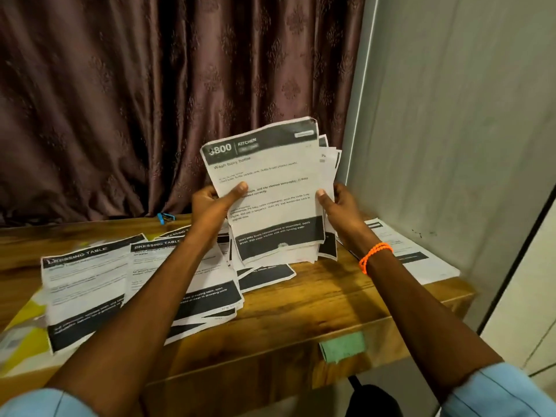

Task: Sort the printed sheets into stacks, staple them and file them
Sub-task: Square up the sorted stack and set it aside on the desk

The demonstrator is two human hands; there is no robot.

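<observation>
A bundle of printed sheets [270,194] is held upright above the far part of the wooden table [331,302], at roughly the centre of the view. Its front sheet is headed "KITCHEN" and titled "Wash baby bottle"; the sheets behind it are fanned out unevenly toward 3 o'clock. The bundle's left edge is pinched by the left hand [216,203], thumb laid on the front sheet and fingers curled behind. The right edge is gripped by the right hand [337,206] in the same manner, thumb on the front. An orange bracelet [374,255] is worn on the right wrist. On the table at 9 o'clock from the bundle, loose sheets headed "DRESSING TABLE" [90,284] are spread flat and overlapping. Further sheets [264,273] lie directly beneath the held bundle. A separate stack of sheets [415,257] is seen at 3 o'clock, against the wall. A blue stapler [165,218] is noted at the table's far edge, at 10 o'clock, before a brown curtain [150,100]. A green tag [343,346] is fixed to the table's near face.
</observation>
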